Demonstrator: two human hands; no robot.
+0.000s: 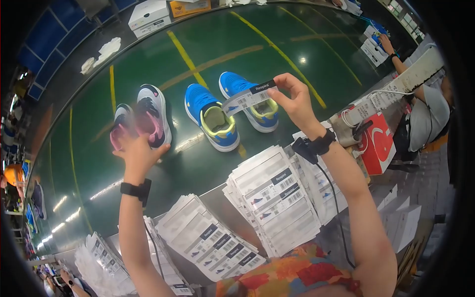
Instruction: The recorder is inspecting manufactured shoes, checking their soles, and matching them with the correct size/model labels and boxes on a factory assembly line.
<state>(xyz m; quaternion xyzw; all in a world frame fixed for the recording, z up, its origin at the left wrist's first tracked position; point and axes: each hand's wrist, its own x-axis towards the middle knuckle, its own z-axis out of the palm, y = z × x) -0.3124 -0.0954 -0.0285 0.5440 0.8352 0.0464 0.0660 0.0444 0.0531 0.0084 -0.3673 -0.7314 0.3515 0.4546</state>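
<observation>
My right hand (pixel 296 101) pinches a printed paper label (pixel 247 100) with a dark end between thumb and fingers, above a pair of blue running shoes. The left blue shoe (pixel 210 119) and the right blue shoe (pixel 265 120) have lime-green linings, heels toward me. Further left stands a grey-and-pink pair, with a left shoe (pixel 122 115) and a right shoe (pixel 151 104). My left hand (pixel 138 154) is at the heels of this pair, thumb and outer finger spread apart. Its middle fingers are blurred near the pink openings, so firm contact is unclear.
Stacks of printed labels (pixel 277 198) line the near edge of the green conveyor belt (pixel 188 171). White shoe boxes (pixel 148 19) stand beyond it, beside crumpled white paper (pixel 109 48). At right are a red box (pixel 378 143) and another person's hand (pixel 386 43) by white boxes.
</observation>
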